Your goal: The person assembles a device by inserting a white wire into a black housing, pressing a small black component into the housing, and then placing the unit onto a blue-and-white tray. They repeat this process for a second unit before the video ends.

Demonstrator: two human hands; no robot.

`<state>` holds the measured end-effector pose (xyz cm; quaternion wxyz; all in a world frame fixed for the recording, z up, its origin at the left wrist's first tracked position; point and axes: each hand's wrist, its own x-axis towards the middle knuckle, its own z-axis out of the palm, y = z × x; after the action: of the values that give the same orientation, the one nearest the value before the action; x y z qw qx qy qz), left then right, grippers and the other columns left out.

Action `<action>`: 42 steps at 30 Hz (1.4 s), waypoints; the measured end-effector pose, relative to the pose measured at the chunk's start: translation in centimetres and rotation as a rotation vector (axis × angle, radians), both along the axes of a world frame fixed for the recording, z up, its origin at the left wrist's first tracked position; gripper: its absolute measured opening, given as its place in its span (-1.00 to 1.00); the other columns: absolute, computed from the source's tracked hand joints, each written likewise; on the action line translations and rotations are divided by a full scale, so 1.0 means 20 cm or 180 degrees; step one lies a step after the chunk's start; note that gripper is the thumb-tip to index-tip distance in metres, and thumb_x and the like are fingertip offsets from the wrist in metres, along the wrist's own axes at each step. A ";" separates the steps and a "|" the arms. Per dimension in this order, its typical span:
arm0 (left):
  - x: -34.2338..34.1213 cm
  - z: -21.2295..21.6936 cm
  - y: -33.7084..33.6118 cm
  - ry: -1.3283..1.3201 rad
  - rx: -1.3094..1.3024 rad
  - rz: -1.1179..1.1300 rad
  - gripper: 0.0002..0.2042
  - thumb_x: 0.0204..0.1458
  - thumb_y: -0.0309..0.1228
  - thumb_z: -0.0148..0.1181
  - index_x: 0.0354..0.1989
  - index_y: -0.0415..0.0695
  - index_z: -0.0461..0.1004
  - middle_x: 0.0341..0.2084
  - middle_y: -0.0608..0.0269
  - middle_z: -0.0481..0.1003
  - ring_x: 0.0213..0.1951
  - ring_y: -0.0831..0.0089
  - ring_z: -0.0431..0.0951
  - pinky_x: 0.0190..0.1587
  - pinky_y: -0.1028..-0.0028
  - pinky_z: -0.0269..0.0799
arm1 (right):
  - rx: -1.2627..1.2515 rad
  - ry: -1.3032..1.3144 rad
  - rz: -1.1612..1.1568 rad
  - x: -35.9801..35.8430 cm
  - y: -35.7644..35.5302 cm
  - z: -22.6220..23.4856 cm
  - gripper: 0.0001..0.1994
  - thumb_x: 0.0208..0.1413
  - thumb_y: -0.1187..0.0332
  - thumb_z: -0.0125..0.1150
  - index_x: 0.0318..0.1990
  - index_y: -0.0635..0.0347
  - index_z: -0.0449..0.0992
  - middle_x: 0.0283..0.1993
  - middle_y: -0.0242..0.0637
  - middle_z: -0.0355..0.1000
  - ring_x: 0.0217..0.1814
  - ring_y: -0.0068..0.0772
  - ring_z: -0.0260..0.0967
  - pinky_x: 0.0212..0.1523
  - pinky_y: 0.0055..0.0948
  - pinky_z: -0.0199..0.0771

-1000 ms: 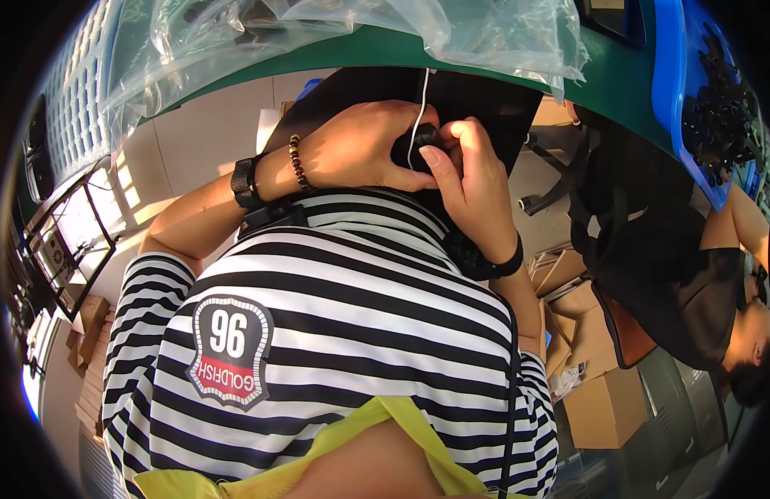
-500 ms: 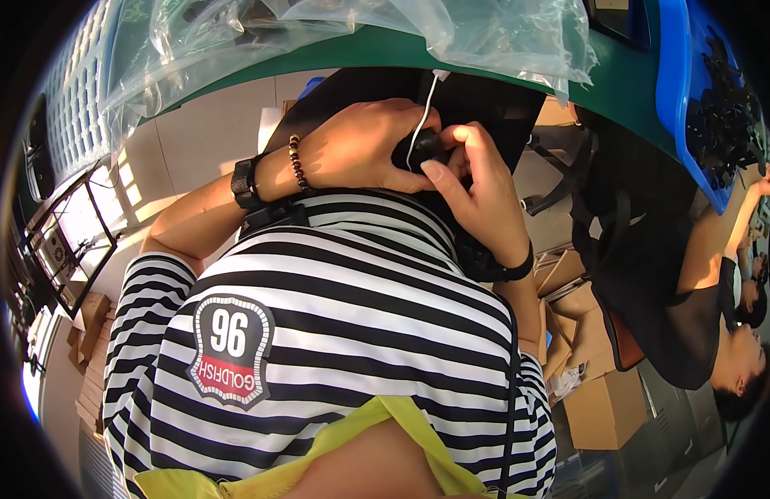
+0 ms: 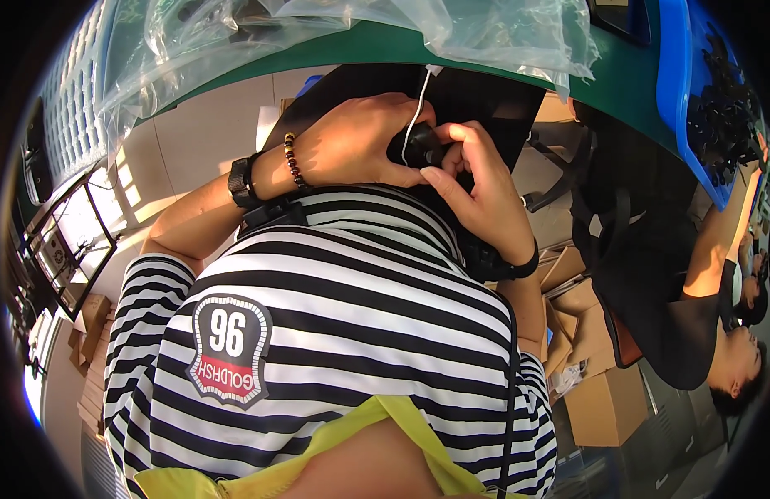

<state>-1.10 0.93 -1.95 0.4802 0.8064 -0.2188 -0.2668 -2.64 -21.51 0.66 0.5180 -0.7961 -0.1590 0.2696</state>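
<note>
In front of my striped shirt, close to the table edge, my left hand [image 3: 364, 137] is wrapped round a small black rounded thing [image 3: 421, 146]. My right hand [image 3: 482, 179] meets it from the right, thumb and index finger bent in against its right end, the other fingers curled behind. Both thumb tips come close together just below the black thing. A thin white cable [image 3: 415, 119] runs from a white end by the table edge down across the black thing. Its lower end disappears between my hands, and whether it joins the black thing cannot be made out.
Clear plastic bags [image 3: 518, 37] cover much of the green table [image 3: 343, 51] ahead. A blue tray [image 3: 674, 83] with many black parts [image 3: 722, 125] stands at the right. Beside it sits another person [image 3: 659, 283] in black. Cardboard boxes [image 3: 605, 407] lie on the floor.
My hands stay together round the black thing, which has turned or shifted slightly left. The white cable has moved a little left with it. The other person's arm has shifted slightly.
</note>
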 end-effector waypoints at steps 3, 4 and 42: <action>-0.01 -0.01 0.00 -0.0076 -0.0092 0.0068 -0.43 -0.06 -0.09 0.42 0.01 -0.24 0.46 -0.11 -0.03 0.57 -0.02 0.05 0.57 0.04 0.19 0.50 | -0.0073 -0.0074 -0.0067 -0.01 0.01 0.00 -0.70 0.20 0.50 0.26 0.04 0.36 0.38 -0.16 -0.27 0.31 -0.38 -0.53 0.28 -0.33 -0.53 0.34; -0.01 -0.01 -0.01 -0.0074 -0.0093 0.0071 -0.43 -0.06 -0.09 0.42 0.01 -0.24 0.46 -0.11 -0.03 0.57 -0.02 0.05 0.57 0.04 0.19 0.50 | -0.0107 -0.0111 -0.0101 -0.01 0.01 0.00 -0.70 0.20 0.50 0.26 0.04 0.36 0.38 -0.16 -0.27 0.31 -0.38 -0.53 0.27 -0.33 -0.53 0.33; -0.06 -0.04 -0.03 -0.0522 -0.0174 0.0382 -0.52 -0.09 -0.22 0.43 -0.03 -0.22 0.48 -0.15 0.03 0.56 -0.05 0.04 0.55 0.01 0.21 0.49 | -0.0003 -0.0449 -0.0522 -0.08 0.07 -0.07 -0.74 0.24 0.40 0.26 -0.03 0.35 0.37 -0.20 -0.27 0.30 -0.46 -0.51 0.26 -0.41 -0.51 0.31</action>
<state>-2.32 0.42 -2.81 0.4977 0.8238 -0.2158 -0.1645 -4.15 -20.18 -0.84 0.5255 -0.8236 -0.1293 0.1697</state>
